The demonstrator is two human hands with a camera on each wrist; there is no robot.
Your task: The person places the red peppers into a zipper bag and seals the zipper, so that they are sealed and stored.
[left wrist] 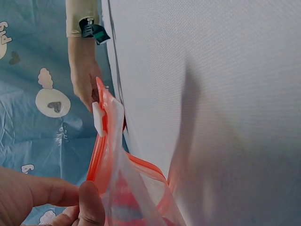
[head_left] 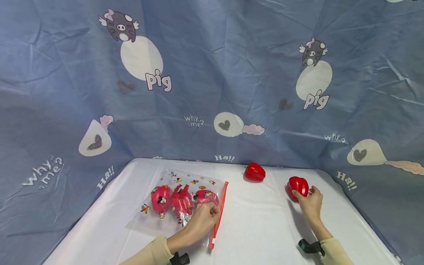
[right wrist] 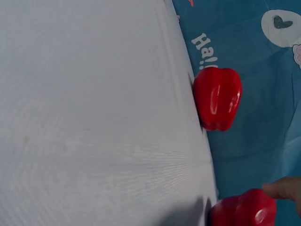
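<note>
Now your left hand pinches the bag by its zip strip, nearer the tabletop's left edge; your right hand grips the pepper near the right edge; squeeze evenly, lift straight.

Prints partly hide the red items inside the zip bag; right of it, the right grip partly covers one bell pepper.

I cannot tell exactly which kind of room this is, but it resembles a small staged corner. A blue curtain, printed with cartoon pigs and playful words, fills the far side and continues at left and right beyond a white-covered table.
</note>
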